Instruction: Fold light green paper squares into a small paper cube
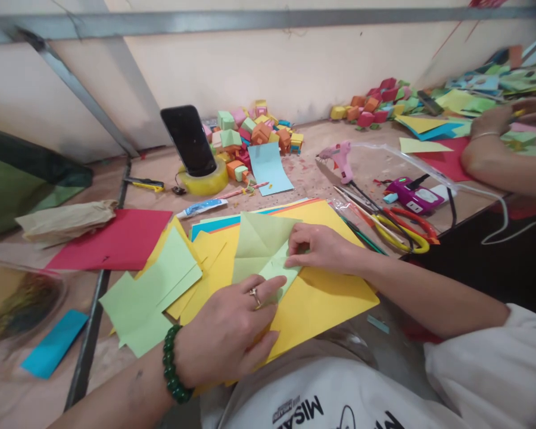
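A light green sheet of paper (261, 235) with crease lines lies on a stack of yellow sheets (335, 286), one part of it folded over. My right hand (319, 247) has its fingers curled and pinched at the folded part, near the right edge. Lower down, my left hand (232, 325), with a ring and a green bead bracelet, rests on the fold with its fingers stretched out and apart. To the left, more light green sheets (156, 292) lie loose over yellow ones. Blue and orange edges show under the back of the stack.
Behind stand a phone (188, 140) in a yellow tape roll (209, 180), piled paper cubes (261, 131) and a pink glue gun (343, 161). Scissors (402, 235) and a purple power adapter (413, 193) lie to the right. Another person's arm (509, 149) reaches in at far right.
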Tool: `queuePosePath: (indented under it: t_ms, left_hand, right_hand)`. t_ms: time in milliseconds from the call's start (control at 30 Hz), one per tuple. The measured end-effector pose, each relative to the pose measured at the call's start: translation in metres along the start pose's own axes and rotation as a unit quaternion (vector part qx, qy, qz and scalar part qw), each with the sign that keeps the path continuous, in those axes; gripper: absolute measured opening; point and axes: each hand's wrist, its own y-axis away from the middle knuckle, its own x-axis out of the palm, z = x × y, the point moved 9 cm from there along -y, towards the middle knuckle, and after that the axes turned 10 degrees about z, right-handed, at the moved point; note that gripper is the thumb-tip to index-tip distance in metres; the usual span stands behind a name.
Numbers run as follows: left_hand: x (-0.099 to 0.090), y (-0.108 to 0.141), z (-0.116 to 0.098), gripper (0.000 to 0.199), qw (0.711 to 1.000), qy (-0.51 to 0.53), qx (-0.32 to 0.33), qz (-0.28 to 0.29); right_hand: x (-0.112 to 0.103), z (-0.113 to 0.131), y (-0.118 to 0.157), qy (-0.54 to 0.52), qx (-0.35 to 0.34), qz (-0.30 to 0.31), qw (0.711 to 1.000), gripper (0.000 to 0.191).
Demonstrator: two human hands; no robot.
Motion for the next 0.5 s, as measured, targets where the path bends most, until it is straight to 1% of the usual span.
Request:
queuePosePath:
  t_ms: [133, 367, 500]
  left_hand:
    - [0.0013, -0.0029, -0.0003, 0.014, 1.0, 0.019, 0.004, 0.01]
    - [0.0021, -0.0056, -0.0008, 0.013, 0.999, 0.01, -0.006, 0.032]
    - [0.0058, -0.0069, 0.0009, 0.022, 0.999, 0.024, -0.018, 0.046]
  right_hand:
    - [0.0, 0.0004, 0.0007, 0.007, 0.01, -0.001, 1.0, 0.015]
    - [-0.0001, -0.0004, -0.0002, 0.001, 0.01, -0.003, 1.0, 0.015]
    - [0.0003, 0.0004, 0.0004, 0.011, 0.0, -0.001, 1.0, 0.015]
